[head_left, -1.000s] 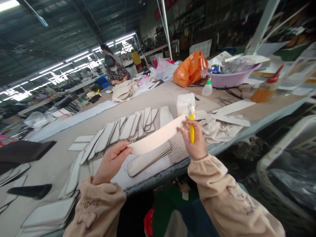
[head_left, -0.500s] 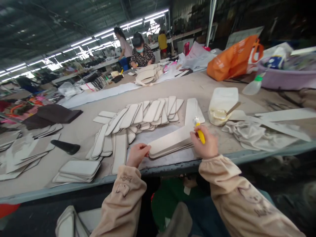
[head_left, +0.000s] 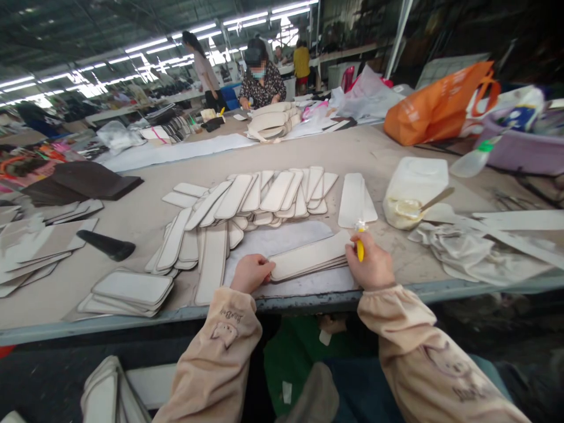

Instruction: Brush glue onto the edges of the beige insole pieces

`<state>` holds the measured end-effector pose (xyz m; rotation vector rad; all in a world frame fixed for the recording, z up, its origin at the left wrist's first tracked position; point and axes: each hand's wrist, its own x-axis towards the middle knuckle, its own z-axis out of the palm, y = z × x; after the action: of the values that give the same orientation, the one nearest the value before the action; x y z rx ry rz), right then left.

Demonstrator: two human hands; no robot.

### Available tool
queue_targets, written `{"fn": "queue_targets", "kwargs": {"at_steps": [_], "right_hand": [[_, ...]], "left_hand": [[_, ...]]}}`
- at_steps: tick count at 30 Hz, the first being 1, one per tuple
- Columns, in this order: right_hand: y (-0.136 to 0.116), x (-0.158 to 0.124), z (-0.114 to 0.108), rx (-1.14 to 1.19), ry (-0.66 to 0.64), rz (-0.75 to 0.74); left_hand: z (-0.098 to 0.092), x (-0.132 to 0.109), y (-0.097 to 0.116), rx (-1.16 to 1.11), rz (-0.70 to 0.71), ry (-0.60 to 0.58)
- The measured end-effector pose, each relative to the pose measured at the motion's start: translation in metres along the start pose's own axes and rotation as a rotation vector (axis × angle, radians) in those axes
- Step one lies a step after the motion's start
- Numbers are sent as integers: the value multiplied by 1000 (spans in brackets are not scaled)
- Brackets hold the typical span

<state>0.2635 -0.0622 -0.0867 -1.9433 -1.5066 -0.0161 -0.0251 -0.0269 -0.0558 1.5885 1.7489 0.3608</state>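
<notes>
Two bare hands are working at the near edge of the grey table (head_left: 132, 226) in the head view. The left hand (head_left: 251, 273) is pinching, in a closed grip, the left end of a long cream oblong piece (head_left: 311, 257), which is lying atop a small stack just beside the table edge. The right hand (head_left: 372, 267) is gripping a small yellow-handled brush (head_left: 360, 248) upright while touching the piece's other end. A white plastic tub (head_left: 414, 182) is standing near, beyond the right hand.
</notes>
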Motion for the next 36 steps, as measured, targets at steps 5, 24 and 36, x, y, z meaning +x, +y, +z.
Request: {"fn": "queue_targets", "kwargs": {"at_steps": [5, 24, 36], "right_hand": [[2, 0, 1, -15, -11, 5], [3, -3, 4, -71, -28, -29], [-22, -13, -8, 88, -1, -428]], "left_hand": [[-3, -2, 8, 87, -11, -5], [-6, -2, 14, 167, -9, -43], [-8, -2, 17, 279, 36, -74]]}}
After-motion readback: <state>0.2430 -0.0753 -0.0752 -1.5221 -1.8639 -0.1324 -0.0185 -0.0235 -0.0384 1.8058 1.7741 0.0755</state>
